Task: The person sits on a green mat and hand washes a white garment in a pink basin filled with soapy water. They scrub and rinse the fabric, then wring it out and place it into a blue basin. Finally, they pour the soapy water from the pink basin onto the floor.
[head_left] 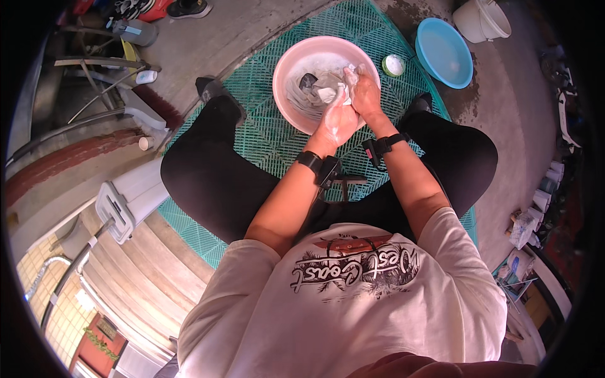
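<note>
A pink plastic basin (282, 90) stands on a green plastic grid mat (264, 141). Inside it lies wet, light grey cloth (302, 97) in sudsy water, with a small dark patch or piece at its upper left. My left hand (338, 120) grips a whitish bunched part of the cloth over the basin's near right side. Beside it, my right hand (366, 92) is closed on the same bunched part, near the right rim. Suds cover parts of both hands. Right of the basin sits a small round green tub (393, 65) with white contents.
A blue basin (444, 53) and a white bucket (482, 21) stand at the upper right. My bent knees flank the mat. At left are a broom (158, 101), a grey plastic jug (137, 32) and a light-coloured lidded bin (137, 193). Shoes (189, 8) lie at the top.
</note>
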Available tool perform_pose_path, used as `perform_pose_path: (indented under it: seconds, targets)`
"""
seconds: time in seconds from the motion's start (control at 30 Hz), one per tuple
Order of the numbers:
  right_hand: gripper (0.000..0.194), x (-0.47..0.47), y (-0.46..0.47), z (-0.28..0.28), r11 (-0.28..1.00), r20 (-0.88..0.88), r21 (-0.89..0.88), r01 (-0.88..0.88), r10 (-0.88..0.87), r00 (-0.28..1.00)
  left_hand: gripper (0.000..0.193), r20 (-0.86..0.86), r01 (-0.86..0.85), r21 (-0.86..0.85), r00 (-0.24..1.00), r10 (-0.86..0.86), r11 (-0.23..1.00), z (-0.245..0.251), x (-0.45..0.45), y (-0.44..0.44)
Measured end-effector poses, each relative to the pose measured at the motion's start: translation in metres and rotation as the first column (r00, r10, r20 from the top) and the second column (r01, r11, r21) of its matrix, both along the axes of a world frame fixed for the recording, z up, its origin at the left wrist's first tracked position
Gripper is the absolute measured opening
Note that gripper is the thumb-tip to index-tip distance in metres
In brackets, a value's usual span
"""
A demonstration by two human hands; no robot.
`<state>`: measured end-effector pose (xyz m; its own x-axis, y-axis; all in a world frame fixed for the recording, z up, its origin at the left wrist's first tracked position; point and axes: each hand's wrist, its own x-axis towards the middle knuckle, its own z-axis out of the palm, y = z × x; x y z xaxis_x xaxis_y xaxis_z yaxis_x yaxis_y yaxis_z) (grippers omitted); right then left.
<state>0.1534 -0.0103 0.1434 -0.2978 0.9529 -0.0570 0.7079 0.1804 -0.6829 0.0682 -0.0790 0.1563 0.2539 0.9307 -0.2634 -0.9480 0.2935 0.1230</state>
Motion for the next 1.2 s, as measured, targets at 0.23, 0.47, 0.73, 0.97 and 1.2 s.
perform_pose_path:
  seconds: [0.23, 0.47, 0.73, 0.97, 1.2]
  targets:
    - [0.043, -0.019, -0.029, 0.006, 0.925, 0.002, 0.320, -0.206, 0.217, 0.976, 0.052, 0.336, 0.055, 0.107, 0.938, -0.088, 0.993, -0.034, -0.032, 0.001]
    - [0.044, -0.035, -0.044, 0.008, 0.911, -0.016, 0.364, -0.193, 0.213, 0.977, 0.043, 0.270, -0.102, 0.036, 0.959, 0.089, 0.994, -0.069, -0.039, -0.015]
    - [0.062, 0.056, 0.038, -0.022, 0.856, -0.318, -0.374, 0.357, -0.480, 0.818, 0.054, 0.230, -0.030, 0.018, 0.973, 0.025, 0.999, 0.020, -0.027, 0.013]
    - [0.041, -0.036, -0.042, 0.029, 0.992, -0.449, -0.022, -0.125, 0.102, 0.888, 0.051, -0.334, -0.173, -0.175, 0.937, 0.107, 0.969, -0.052, -0.039, 0.007]
    - [0.044, -0.001, 0.007, -0.018, 0.952, -0.331, -0.114, 0.286, -0.307, 0.892, 0.050, -0.128, -0.026, -0.118, 0.992, 0.010, 0.993, -0.012, 0.011, -0.005]
